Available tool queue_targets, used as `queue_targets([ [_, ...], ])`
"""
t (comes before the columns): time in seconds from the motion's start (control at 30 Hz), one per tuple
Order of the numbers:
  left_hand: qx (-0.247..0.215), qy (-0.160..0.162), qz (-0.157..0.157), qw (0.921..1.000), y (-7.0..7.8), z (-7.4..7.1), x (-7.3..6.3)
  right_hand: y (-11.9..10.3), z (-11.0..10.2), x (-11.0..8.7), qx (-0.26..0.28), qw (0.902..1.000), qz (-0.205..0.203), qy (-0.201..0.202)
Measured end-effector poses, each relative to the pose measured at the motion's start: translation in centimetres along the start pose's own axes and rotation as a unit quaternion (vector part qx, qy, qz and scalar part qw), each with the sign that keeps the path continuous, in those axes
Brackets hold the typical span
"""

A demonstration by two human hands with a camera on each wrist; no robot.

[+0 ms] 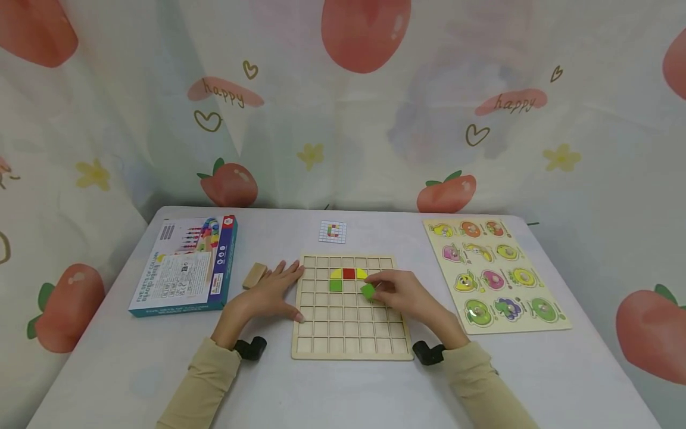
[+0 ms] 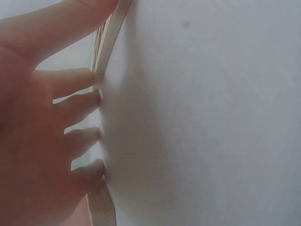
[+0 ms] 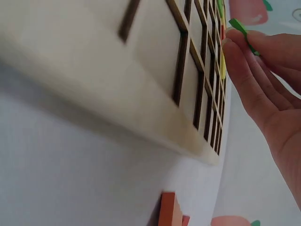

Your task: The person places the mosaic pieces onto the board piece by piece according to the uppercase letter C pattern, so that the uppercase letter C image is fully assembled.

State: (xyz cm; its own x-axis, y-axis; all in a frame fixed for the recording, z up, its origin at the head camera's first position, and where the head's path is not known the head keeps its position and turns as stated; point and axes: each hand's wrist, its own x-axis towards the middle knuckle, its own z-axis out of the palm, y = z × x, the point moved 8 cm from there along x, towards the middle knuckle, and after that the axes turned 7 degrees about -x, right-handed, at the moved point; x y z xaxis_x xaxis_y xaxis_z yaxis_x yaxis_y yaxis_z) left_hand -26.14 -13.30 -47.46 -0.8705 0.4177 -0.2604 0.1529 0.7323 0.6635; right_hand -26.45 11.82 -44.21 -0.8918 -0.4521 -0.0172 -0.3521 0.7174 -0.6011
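Note:
A wooden grid board (image 1: 327, 328) lies in front of me, with a yellow rounded tile (image 1: 336, 274), a red square tile (image 1: 349, 273), another yellow rounded tile (image 1: 361, 274) and a green square tile (image 1: 335, 285) set in its upper cells. My right hand (image 1: 399, 292) pinches a second green square tile (image 1: 367, 291) between thumb and fingers, tilted over the cells below the right yellow tile. With fingers spread, my left hand (image 1: 270, 295) rests at the board's left edge, thumb on the frame. In the left wrist view its fingers (image 2: 80, 106) are straight.
A small pattern card (image 1: 333, 232) lies behind the board. Beside the left hand is a tan wooden block (image 1: 254, 276), and farther left a blue-edged toy box (image 1: 184, 268). A fruit puzzle board (image 1: 495, 274) lies on the right. Patterned cloth (image 1: 343, 131) hangs behind the table.

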Motion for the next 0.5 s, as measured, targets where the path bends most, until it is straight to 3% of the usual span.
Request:
queue_targets([
  [0.23, 0.000, -0.001, 0.002, 1.0000, -0.1, 0.0, -0.1, -0.9, 0.8, 0.8, 0.010, 0.9996, -0.026, -0.009],
  [0.5, -0.004, -0.003, 0.002, 1.0000, -0.2, 0.0, 0.0, -1.6, 1.8, 1.7, 0.002, 0.9994, -0.024, -0.027],
])
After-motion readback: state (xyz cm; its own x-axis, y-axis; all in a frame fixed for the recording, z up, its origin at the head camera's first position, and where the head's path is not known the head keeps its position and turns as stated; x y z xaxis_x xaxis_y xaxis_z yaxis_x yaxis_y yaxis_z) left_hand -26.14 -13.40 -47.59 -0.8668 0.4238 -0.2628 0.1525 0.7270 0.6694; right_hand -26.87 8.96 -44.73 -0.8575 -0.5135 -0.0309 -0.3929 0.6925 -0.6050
